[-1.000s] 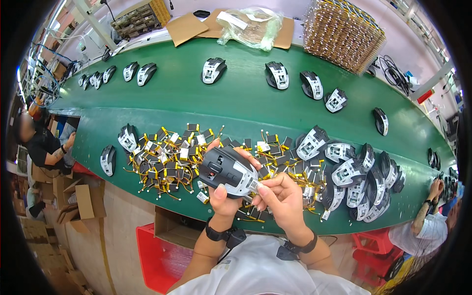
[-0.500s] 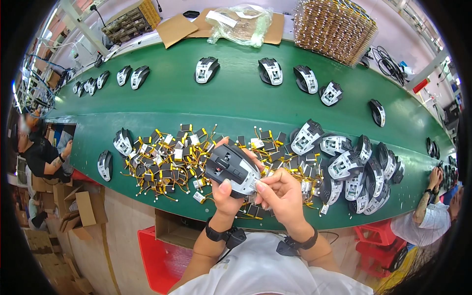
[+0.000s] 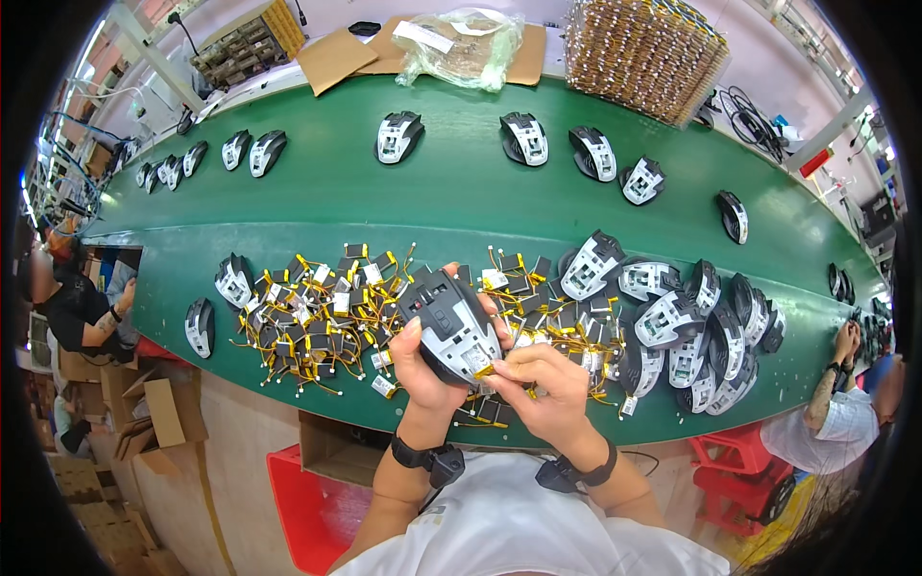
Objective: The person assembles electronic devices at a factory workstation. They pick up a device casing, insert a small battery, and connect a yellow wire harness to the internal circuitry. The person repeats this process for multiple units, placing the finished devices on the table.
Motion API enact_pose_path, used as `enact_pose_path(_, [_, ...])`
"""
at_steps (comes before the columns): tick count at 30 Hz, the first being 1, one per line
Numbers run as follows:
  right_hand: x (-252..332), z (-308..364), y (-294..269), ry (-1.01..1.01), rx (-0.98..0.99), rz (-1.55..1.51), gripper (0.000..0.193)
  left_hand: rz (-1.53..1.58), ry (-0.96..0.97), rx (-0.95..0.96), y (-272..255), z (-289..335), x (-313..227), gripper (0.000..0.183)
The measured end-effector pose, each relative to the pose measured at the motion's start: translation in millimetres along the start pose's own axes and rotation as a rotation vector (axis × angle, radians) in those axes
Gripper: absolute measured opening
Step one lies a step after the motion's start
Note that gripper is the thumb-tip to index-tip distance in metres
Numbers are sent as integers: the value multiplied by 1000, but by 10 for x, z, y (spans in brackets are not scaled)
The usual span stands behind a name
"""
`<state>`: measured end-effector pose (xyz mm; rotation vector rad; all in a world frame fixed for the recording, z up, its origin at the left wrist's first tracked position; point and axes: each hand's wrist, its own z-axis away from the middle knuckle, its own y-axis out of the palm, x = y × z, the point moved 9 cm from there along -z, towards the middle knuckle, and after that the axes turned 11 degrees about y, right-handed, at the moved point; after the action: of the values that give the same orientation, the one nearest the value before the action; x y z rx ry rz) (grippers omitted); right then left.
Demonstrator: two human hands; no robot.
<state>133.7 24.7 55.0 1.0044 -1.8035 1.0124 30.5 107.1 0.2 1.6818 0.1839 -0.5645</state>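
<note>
My left hand [image 3: 425, 374] grips a black and silver computer mouse [image 3: 451, 322], thumb on one side and fingers around the other, its underside tilted up toward me. At the mouse's near end, my right hand [image 3: 549, 389] pinches a small battery [image 3: 476, 364] with a yellow taped edge, partly inside an opening in the silver part. Its fingertips hide some of the battery. Under and around both hands lies a loose heap of small black batteries [image 3: 322, 322] with yellow tape, thin wires and white plugs.
More mice are piled on the green bench [image 3: 298, 211] at right, the pile [image 3: 672, 322] close to my right hand. A row of mice [image 3: 399, 137] lies farther back. A tall stack of wired batteries [image 3: 639, 62] stands behind. A red crate [image 3: 288, 499] is below the bench edge. People sit at both sides.
The mouse has turned in my left hand, its near end now pointing more toward me. My right fingers have shifted slightly left and down, and the battery's yellow edge now shows.
</note>
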Motion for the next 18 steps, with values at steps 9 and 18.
enact_pose_path(9, [-34, -7, 44, -140, -58, 138, 28, 86, -141, -136, -141, 28, 167, 64])
enact_pose_path(18, [190, 282, 347, -262, 23, 572, 50, 247, -46, -193, -236, 29, 46, 62])
